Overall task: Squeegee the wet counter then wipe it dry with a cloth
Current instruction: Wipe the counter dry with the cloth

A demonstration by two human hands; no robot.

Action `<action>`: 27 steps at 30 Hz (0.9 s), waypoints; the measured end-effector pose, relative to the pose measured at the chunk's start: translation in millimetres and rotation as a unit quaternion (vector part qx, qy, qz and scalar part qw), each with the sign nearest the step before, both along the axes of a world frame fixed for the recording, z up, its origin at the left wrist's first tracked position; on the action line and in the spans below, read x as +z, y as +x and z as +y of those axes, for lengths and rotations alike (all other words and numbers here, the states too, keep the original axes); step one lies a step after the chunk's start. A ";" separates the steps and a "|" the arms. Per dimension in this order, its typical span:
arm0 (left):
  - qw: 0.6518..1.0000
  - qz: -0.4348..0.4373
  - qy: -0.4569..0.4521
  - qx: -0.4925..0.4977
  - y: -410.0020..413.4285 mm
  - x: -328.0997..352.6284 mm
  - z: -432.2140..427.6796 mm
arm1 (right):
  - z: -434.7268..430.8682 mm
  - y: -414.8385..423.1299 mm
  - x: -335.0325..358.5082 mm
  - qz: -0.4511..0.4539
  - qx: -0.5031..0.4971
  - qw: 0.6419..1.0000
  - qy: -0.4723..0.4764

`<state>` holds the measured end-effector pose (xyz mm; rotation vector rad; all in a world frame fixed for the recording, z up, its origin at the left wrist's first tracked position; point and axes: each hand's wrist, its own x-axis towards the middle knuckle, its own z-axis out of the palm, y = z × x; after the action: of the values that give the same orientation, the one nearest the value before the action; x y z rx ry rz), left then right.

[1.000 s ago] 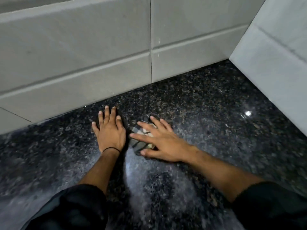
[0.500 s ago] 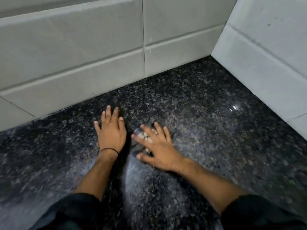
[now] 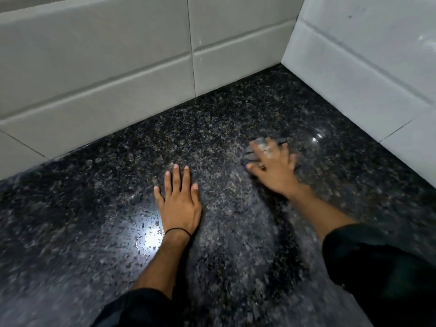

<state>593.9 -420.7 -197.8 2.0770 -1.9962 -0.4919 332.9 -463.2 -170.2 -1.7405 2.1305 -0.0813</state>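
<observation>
Step in hand: the person is working on the drying pass, judging by the cloth (image 3: 250, 155) under the right hand (image 3: 271, 167) and no squeegee in view
Cloth: a small grey wad is lying on the tabletop (image 3: 212, 128), beyond and to the right of the left hand (image 3: 179, 204), well apart from it
Right grip: the fingers are spreading apart over the cloth and pressing it down rather than clamping round it, though motion blur is softening the detail
Left grip: the fingers are lying straight and slightly apart, palm flat on the stone, holding nothing
Next move: the wipe is probably calling for sweeps back toward the left hand, where droplets (image 3: 144, 228) are glinting just left of its wrist
Surface: dark speckled stone is showing hazy streaks around the left hand, so it is likely slick
Room: pale tiled walls (image 3: 118, 67) are meeting in a corner beyond and right of the left hand
</observation>
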 end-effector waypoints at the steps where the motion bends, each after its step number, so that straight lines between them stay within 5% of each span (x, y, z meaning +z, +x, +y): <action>1: 1.000 0.006 0.001 -0.001 0.5 1.3 -0.4 | 21.1 26.1 0.2 -0.004 0.044 0.999 -0.004; 5: 1.000 0.016 0.001 -0.017 5.1 5.6 -0.7 | 130.6 102.5 2.9 -0.020 0.243 0.970 -0.016; 9: 0.998 0.026 0.024 -0.044 9.9 9.4 -1.5 | 157.6 47.7 9.0 0.018 0.340 0.940 -0.027; 13: 0.996 -0.023 0.018 -0.080 12.7 22.0 16.4 | 107.3 -40.3 5.8 0.061 0.071 0.996 0.003; 15: 0.993 -0.036 -0.002 -0.114 3.6 25.8 43.2 | 98.1 -56.2 4.3 0.028 -0.085 0.996 0.016; 17: 0.990 -0.021 0.015 -0.140 -10.9 22.4 71.2 | 105.6 -40.2 2.1 0.008 -0.136 0.991 0.017; 21: 0.989 -0.029 0.039 -0.141 -17.1 6.9 91.8 | 174.8 32.9 0.5 0.014 0.044 0.999 -0.014; 24: 0.988 -0.035 0.030 -0.150 -15.8 4.9 91.9 | 233.9 28.9 10.7 0.018 0.251 0.968 0.000; 27: 0.988 -0.036 0.028 -0.148 -15.5 5.3 91.3 | 234.7 -34.8 14.1 0.048 0.238 0.970 0.012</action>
<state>578.4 -329.5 -192.5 1.8588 -2.3749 -0.5374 298.0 -228.5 -156.1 -2.2267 1.7054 0.1622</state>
